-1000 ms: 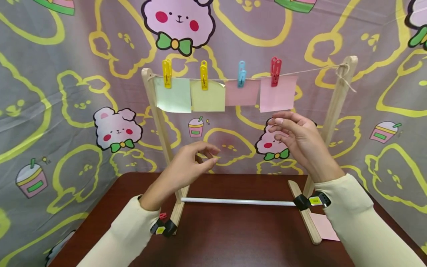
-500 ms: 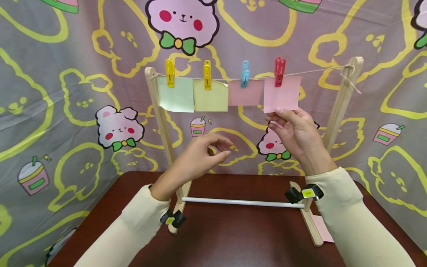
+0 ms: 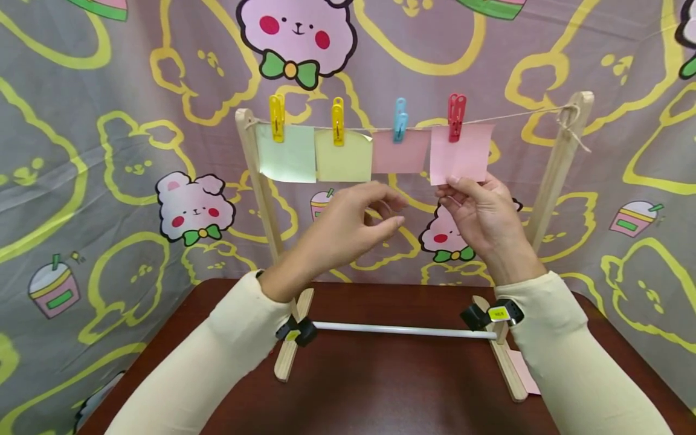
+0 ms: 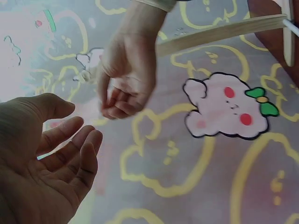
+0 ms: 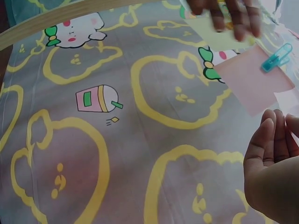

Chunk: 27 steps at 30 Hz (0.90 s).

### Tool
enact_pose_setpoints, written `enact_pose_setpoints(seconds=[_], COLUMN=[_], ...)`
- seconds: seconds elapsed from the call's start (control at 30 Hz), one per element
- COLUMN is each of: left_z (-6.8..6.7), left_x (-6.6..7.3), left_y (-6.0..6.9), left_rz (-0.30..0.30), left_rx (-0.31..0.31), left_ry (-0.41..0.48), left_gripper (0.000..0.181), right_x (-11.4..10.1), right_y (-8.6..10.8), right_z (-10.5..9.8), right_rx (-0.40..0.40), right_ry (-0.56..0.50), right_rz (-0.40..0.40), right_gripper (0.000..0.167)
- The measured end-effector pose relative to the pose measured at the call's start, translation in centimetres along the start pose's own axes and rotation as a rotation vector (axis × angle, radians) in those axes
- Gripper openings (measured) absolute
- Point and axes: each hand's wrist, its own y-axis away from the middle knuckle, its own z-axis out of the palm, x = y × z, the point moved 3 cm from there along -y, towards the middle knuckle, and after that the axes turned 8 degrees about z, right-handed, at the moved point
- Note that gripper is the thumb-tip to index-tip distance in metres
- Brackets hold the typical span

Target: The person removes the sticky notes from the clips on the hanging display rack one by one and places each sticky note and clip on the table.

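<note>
Four paper squares would be several: a light green sheet (image 3: 286, 157), a yellow sheet (image 3: 344, 160), a darker pink sheet (image 3: 405, 156) and a light pink sheet (image 3: 466, 160) hang side by side on a string (image 3: 522, 115). Two yellow clothespins (image 3: 338, 124), a blue clothespin (image 3: 400, 124) and a red clothespin (image 3: 455, 121) clip them. My right hand (image 3: 484, 214) pinches the bottom edge of the light pink sheet between thumb and fingers. My left hand (image 3: 359, 220) hovers below the yellow and darker pink sheets, fingers loosely bent, holding nothing.
The string runs between two wooden posts (image 3: 560, 163) of a stand on a dark red-brown table (image 3: 391, 380). A white rod (image 3: 402, 329) joins the stand's feet. A pink sheet (image 3: 523, 371) lies by the right foot. A patterned cloth (image 3: 125, 72) hangs behind.
My right hand has moved up to the light pink sheet and taken its bottom edge. My left hand has moved up and to the right.
</note>
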Motion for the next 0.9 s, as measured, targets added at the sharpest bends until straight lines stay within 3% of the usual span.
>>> enact_pose_setpoints(seconds=[0.2, 0.4, 0.67, 0.9], left_z=[-0.9, -1.5, -1.4, -1.2], left_x=[2.2, 3.3, 4.3, 4.7], left_y=[-3.4, -6.3, -8.9, -10.3], left_rz=[0.055, 0.093, 0.013, -0.011], left_rx=[0.029, 0.090, 0.112, 0.099], left_ry=[0.019, 0.045, 0.121, 0.057], left_gripper=[0.025, 0.027, 0.030, 0.045], right_x=[-0.1, -0.1, -0.2, -0.3], right_y=[0.1, 0.2, 0.1, 0.0], right_z=[0.2, 0.3, 0.2, 0.1], right_rx=[-0.003, -0.006, 0.001, 0.012], right_ry=[0.062, 0.072, 0.120, 0.139], right_rz=[-0.033, -0.019, -0.032, -0.025], right_gripper=[0.013, 0.018, 0.018, 0.024])
